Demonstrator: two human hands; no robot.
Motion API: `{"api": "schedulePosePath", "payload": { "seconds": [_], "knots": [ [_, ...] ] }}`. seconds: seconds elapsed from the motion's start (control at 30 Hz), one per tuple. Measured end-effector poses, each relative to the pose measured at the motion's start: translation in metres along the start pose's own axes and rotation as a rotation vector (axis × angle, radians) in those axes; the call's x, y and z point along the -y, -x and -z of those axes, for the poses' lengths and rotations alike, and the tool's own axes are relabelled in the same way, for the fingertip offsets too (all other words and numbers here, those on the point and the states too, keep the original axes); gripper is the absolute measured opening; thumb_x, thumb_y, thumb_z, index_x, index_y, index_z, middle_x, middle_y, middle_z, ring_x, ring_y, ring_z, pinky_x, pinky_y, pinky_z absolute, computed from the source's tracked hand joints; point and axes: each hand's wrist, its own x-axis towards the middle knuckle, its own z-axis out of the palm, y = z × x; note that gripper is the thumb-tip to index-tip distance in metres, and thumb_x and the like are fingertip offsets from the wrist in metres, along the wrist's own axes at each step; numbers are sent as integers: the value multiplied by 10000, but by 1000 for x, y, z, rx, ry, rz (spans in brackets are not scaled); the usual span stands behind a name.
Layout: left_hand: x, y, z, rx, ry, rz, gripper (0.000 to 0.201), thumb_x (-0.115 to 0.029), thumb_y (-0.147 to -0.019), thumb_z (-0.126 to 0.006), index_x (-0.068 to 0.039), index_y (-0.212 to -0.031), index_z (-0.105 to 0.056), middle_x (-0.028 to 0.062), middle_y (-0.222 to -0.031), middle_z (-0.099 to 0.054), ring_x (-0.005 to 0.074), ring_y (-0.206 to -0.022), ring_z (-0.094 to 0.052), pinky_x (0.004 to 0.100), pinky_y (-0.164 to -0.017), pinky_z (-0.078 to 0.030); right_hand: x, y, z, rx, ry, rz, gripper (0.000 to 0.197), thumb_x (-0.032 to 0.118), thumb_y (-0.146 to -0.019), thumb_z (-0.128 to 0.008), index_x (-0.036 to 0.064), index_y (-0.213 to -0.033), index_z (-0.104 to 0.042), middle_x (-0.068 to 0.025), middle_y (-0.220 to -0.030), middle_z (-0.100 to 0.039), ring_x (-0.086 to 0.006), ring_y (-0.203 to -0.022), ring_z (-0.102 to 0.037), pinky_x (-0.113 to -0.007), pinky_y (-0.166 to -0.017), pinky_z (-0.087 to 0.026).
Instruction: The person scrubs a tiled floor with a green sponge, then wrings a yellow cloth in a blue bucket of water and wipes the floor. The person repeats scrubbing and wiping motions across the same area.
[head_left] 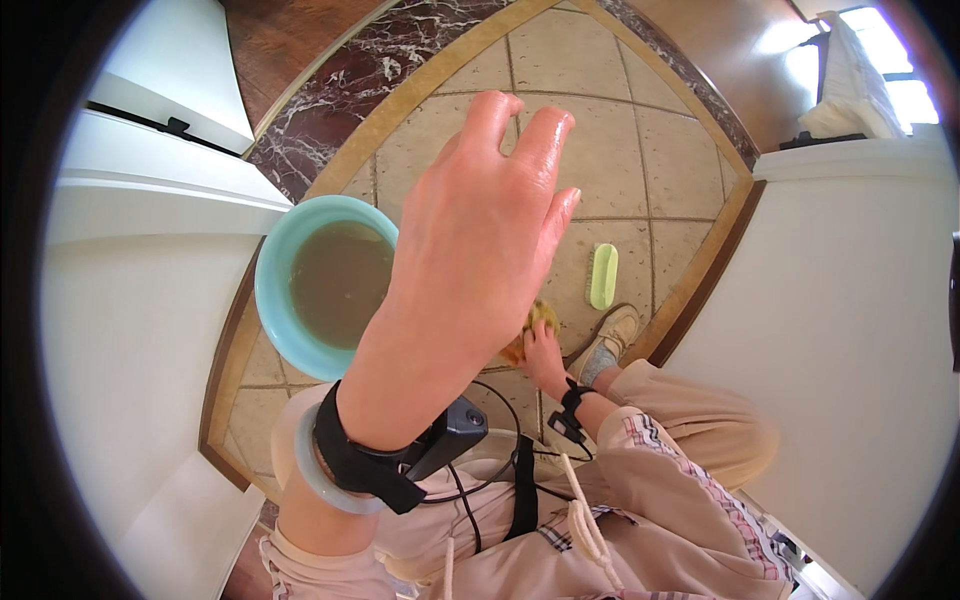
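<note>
My left hand (485, 215) is raised close in front of me, its back toward me and its skin wet. The fingers are apart and slightly bent, and nothing shows in them. Lower down, near the floor, my right hand (543, 355) is closed on a crumpled yellow-green and orange-brown rag (543, 317). My left hand partly covers that rag. Left of my raised arm stands a light blue basin (277, 285) holding murky brown water. A pale green scrub brush (603, 277) lies on the tiles beyond my right hand, bristles facing left.
Beige floor tiles (590, 150) are bordered by a dark marble strip (345, 85). White panels rise at left (150, 300) and right (810, 330). My shoe (615, 328) rests near the brush. Black cables (510, 400) run from the wrist devices across my lap.
</note>
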Motion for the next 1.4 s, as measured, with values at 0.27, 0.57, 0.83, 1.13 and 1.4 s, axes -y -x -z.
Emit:
{"api": "schedulePosePath", "payload": {
  "seconds": [0.27, 0.57, 0.83, 1.13, 1.4],
  "knots": [
    [-6, 1, -7, 8, 38, -79, 257, -67, -854, -682, -12, -1088, -591, 171, -1056, -586, 342, -888, -670, 418, -711, -555, -22, -5, 19, 928, -154, 22, 479, 352, -686, -780, -21, -973, -695, -244, -1041, -658, -369, -876, -668, -454, -773, -546],
    [-1, 8, -5, 18, -115, -142, 297, -21, -750, -723, -3, -1009, -578, 165, -948, -606, 307, -785, -694, 374, -636, -566, -29, -108, 39, -128, -304, -20, 419, 240, -728, -721, 14, -1055, -588, -173, -1129, -546, -378, -1028, -565, -483, -848, -495],
    [2, 6, -11, 71, -172, -156, 422, -1, -704, -763, -18, -1081, -576, 155, -968, -606, 296, -835, -695, 366, -668, -576, 15, 41, -16, 194, 32, -25, 464, 276, -741, -773, -53, -1026, -612, -222, -1138, -542, -361, -986, -557, -444, -842, -508],
    [-23, 10, -12, 146, -310, -182, 435, -39, -744, -743, -50, -1148, -584, 123, -1013, -601, 281, -865, -682, 381, -701, -562, -16, 28, 23, 513, -1133, -388, 389, 307, -851, -651, -10, -1075, -629, -95, -942, -679, -218, -768, -673, -394, -680, -565],
    [-48, 17, -49, 95, -287, -280, 248, -124, -793, -698, -87, -1036, -666, 83, -966, -630, 263, -876, -677, 465, -725, -514, 11, -54, 129, 256, -1694, -570, 401, 164, -976, -535, 64, -1364, -509, -78, -1191, -646, -203, -1071, -630, -316, -924, -504]
  ]
}}
